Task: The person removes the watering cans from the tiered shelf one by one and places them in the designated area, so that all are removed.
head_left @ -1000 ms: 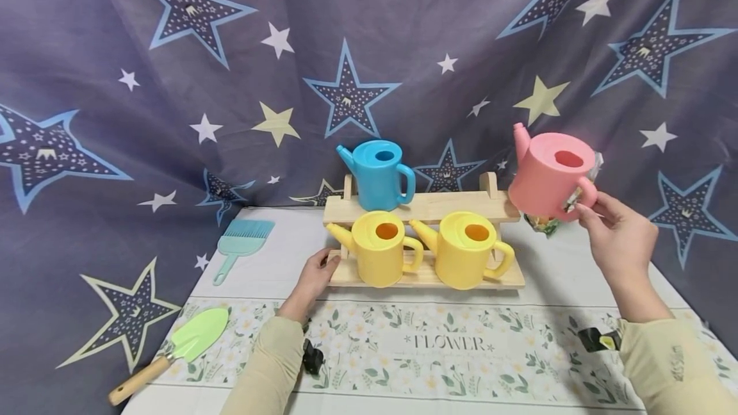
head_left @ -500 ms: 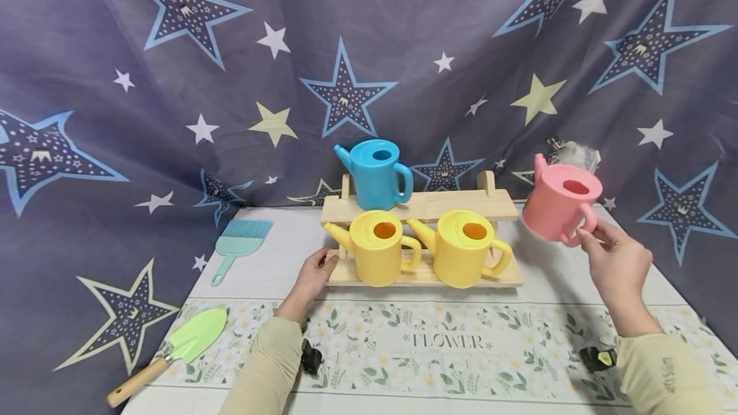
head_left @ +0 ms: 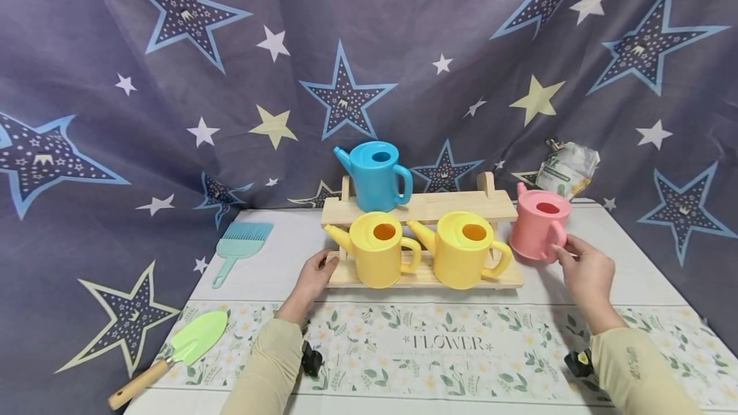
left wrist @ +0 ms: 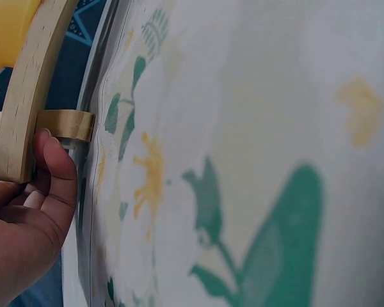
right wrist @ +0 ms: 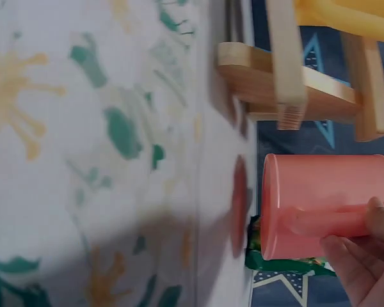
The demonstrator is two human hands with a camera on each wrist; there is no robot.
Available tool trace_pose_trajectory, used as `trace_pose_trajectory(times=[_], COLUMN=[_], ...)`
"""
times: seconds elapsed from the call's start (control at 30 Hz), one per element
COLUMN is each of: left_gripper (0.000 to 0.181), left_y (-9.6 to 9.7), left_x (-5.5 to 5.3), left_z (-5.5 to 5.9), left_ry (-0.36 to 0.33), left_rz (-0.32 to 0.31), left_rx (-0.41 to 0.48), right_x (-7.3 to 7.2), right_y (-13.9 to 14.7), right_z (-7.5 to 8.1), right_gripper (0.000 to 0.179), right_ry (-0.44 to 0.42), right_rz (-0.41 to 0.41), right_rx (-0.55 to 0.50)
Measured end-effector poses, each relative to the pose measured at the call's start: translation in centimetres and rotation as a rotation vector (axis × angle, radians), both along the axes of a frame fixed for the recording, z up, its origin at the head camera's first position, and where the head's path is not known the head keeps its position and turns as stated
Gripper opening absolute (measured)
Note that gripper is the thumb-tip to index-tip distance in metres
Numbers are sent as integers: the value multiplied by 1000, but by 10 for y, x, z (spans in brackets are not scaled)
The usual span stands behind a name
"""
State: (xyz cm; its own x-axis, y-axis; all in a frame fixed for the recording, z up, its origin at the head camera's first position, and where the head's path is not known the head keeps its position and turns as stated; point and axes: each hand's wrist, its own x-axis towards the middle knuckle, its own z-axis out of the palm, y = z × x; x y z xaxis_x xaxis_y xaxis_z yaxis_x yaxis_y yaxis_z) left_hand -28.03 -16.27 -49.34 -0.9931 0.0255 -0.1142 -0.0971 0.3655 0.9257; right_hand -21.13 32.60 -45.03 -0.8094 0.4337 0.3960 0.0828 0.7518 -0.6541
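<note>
My right hand (head_left: 589, 272) pinches the handle of a pink watering can (head_left: 539, 226), just right of the wooden two-tier shelf (head_left: 461, 203). In the right wrist view the pink watering can (right wrist: 320, 185) hangs a little above the white tabletop, its shadow apart from its base. My left hand (head_left: 314, 277) grips the left end of the lower shelf board (left wrist: 25, 109), fingers curled around the wood. On the upper board stands a blue watering can (head_left: 375, 178). Two yellow watering cans, one on the left (head_left: 376, 255) and one on the right (head_left: 464, 255), sit on the lower board.
A teal brush (head_left: 242, 242) and a green hand trowel (head_left: 198, 338) with a wooden handle lie on the left. Behind the pink can a white printed bag (head_left: 567, 168) leans near the star-patterned curtain (head_left: 450, 101). A floral runner (head_left: 455, 364) crosses the table's front.
The right hand has lowered the pink watering can from beside the upper board, first right, then left toward the shelf's right end. The bag behind has come into view. The left hand stays put.
</note>
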Motion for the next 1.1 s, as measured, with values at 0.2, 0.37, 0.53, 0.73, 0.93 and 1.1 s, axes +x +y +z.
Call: trace_pose_trajectory(times=[0.2,0.37,0.53,0.73,0.93,1.1], left_gripper=[52,52,52,49,50,51], left_y=[0,-1,-2,-1,-3,-2], left_x=[1,1,1,1,0,1], left_z=[-1,-1,-1,-1,-1,-2], left_ry=[8,13,16,36,30,14], left_rz=[0,4,2,-7,-6,-4], left_rx=[2,4,9,18,8,9], right_x=[-2,-3,-4,-5,2,9], right_y=[0,3,5,7,2,-5], right_z=[-4,-7,-11,-12,9,40], right_gripper=[32,32,34,37,44,40], right_ry=[-56,-91,-157,-207,-152,6], right_rz=[11,51,70,71,77,75], right_rx=[20,26,13,-12,16,43])
